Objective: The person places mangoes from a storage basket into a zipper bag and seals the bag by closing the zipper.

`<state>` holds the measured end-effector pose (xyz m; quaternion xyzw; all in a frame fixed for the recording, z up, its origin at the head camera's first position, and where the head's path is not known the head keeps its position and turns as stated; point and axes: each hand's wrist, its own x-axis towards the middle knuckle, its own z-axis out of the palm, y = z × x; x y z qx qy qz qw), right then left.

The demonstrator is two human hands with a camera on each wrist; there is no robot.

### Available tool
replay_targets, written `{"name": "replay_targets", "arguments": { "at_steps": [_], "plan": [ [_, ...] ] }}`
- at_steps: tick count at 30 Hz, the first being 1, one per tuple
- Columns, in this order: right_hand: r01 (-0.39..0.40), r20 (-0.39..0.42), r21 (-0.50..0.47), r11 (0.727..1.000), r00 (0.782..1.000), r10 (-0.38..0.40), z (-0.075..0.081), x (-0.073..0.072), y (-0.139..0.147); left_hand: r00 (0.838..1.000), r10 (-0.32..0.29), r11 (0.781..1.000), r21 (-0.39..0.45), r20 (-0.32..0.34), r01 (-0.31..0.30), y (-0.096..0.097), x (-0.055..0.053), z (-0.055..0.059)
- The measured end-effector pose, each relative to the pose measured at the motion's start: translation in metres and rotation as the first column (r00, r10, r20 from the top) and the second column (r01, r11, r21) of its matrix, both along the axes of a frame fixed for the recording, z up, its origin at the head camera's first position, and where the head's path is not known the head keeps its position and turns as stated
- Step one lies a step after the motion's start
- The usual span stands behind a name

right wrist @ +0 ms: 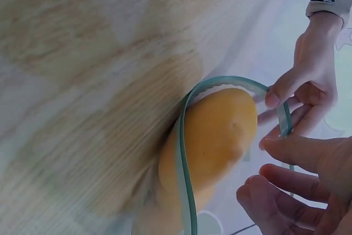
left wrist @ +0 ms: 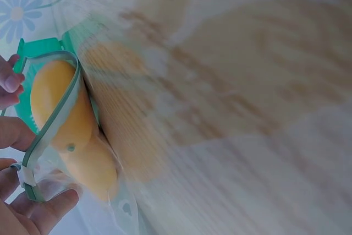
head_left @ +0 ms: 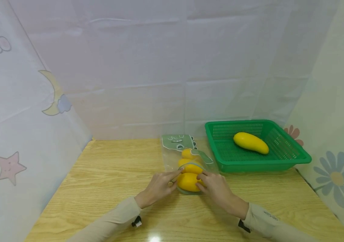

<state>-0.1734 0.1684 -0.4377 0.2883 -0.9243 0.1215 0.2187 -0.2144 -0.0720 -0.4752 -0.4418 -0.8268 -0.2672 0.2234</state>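
Observation:
A clear zip bag (head_left: pixel 172 159) with a green cartoon print lies on the table, its mouth spread towards me. Several yellow mangoes (head_left: pixel 188 183) sit inside, one right at the mouth. On the left side of the mouth, my left hand (head_left: pixel 158 188) pinches the rim, close to a white slider (left wrist: pixel 25 175) in the left wrist view. My right hand (head_left: pixel 218 190) holds the opposite side with thumb and fingers. The green zip strip (right wrist: pixel 187 180) arches round the front mango (right wrist: pixel 217 136) in the right wrist view.
A green plastic basket (head_left: pixel 263 166) stands at the back right, beside the bag, with one long yellow mango (head_left: pixel 250 143) in it. Printed cloth (head_left: pixel 135 67) hangs behind the wooden table (head_left: pixel 114 168) and along both sides.

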Motion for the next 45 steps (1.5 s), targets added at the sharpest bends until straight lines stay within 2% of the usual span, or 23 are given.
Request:
{"name": "replay_targets", "arguments": {
  "at_steps": [9, 18, 26, 37, 45],
  "plan": [
    [0.012, -0.04, -0.016, 1.0, 0.999, -0.012, 0.004, -0.002, 0.006, 1.0, -0.005, 1.0, -0.013, 0.017, 0.006, 0.001, 0.0, 0.001],
    [0.034, -0.034, -0.053, 0.998, 0.999, -0.036, 0.009, -0.004, 0.01, 1.0, -0.003, 1.0, 0.0, -0.006, 0.003, 0.001, 0.0, 0.001],
    [0.045, -0.062, -0.079, 0.996, 0.997, -0.05, 0.01, -0.005, 0.014, 1.0, 0.002, 1.0, -0.002, -0.011, -0.002, 0.001, 0.0, 0.001],
    [0.051, -0.092, -0.105, 0.993, 0.994, -0.061, 0.02, -0.008, 0.022, 1.0, 0.0, 1.0, 0.006, 0.002, 0.0, 0.0, 0.0, 0.0],
    [0.096, -0.085, -0.121, 0.988, 0.991, -0.107, 0.029, -0.014, 0.029, 1.0, -0.002, 1.0, 0.007, 0.016, 0.002, 0.0, 0.0, 0.001]
  ]
}}
